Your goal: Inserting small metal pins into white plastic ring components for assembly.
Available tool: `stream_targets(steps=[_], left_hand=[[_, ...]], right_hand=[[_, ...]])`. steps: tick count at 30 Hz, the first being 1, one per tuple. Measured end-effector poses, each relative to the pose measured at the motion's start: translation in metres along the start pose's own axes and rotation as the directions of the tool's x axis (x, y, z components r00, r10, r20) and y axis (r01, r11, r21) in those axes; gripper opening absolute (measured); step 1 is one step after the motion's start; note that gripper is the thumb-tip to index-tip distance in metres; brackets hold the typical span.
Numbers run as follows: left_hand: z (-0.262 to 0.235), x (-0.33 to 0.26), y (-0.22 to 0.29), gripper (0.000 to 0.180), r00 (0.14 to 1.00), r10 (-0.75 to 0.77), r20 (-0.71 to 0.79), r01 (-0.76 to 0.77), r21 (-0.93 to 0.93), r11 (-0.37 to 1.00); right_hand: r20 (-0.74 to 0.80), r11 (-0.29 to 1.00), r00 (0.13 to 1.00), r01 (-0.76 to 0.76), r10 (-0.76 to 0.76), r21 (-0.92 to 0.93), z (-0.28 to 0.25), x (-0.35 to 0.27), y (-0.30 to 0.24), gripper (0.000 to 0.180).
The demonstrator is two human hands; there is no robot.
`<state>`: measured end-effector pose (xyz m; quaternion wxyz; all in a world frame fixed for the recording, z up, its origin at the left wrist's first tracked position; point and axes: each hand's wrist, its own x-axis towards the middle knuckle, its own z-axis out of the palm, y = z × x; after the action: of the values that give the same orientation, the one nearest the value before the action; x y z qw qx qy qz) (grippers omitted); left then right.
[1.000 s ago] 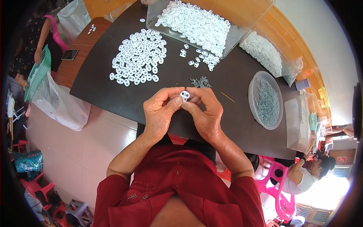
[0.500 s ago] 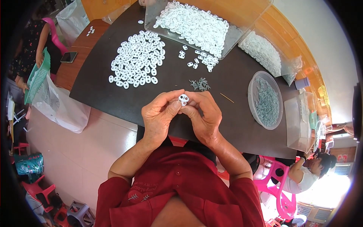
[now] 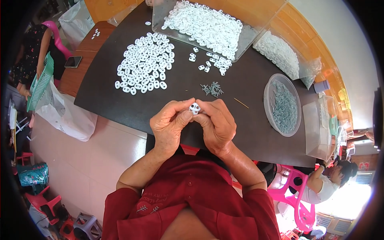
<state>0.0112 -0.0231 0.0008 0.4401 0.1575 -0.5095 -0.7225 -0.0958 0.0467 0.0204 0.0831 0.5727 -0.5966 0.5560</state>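
Observation:
A small white plastic piece with holes (image 3: 195,108) is pinched between the fingertips of my left hand (image 3: 171,125) and my right hand (image 3: 217,125), held just above the near edge of the dark table (image 3: 248,120). A little heap of small grey screws (image 3: 212,89) lies on the table just beyond my hands. Farther back to the left, several white plastic pieces (image 3: 145,64) are spread in a flat pile.
A clear tray (image 3: 205,25) of white pieces stands at the back. A round clear bowl (image 3: 281,105) of grey screws sits at right, beside a clear box (image 3: 319,127). A bag of white parts (image 3: 277,49) lies back right. People sit at far left and lower right.
My hands have stayed together on the white piece, with only slight turning of the fingers.

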Motion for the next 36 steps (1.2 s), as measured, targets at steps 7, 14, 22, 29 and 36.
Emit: stream_targets(steps=[7,14,22,29,36], left_hand=[[0.003,0.002,0.001,0.021,1.0,0.002,-0.021,-0.003,-0.044,0.999],[0.005,0.003,0.008,0.022,1.0,-0.019,-0.001,0.019,-0.005,1.0],[0.003,-0.001,0.007,0.023,1.0,-0.014,0.005,0.014,0.001,1.0],[0.007,-0.005,0.013,0.025,1.0,-0.018,-0.004,0.017,-0.043,0.999],[0.004,-0.007,0.008,0.025,0.998,0.068,-0.002,-0.068,0.059,0.996]], right_hand=[[-0.004,0.999,1.0,0.023,-0.023,-0.027,0.0,0.0,0.002,0.026],[0.028,0.992,0.992,-0.121,0.12,0.026,-0.004,0.002,-0.006,0.028],[0.046,0.998,0.997,-0.062,0.063,-0.021,-0.004,-0.001,-0.008,0.027],[0.035,0.993,0.993,-0.117,0.116,0.02,-0.002,-0.002,-0.011,0.024],[-0.032,0.995,0.995,-0.094,0.095,0.038,0.004,-0.007,-0.01,0.022]])
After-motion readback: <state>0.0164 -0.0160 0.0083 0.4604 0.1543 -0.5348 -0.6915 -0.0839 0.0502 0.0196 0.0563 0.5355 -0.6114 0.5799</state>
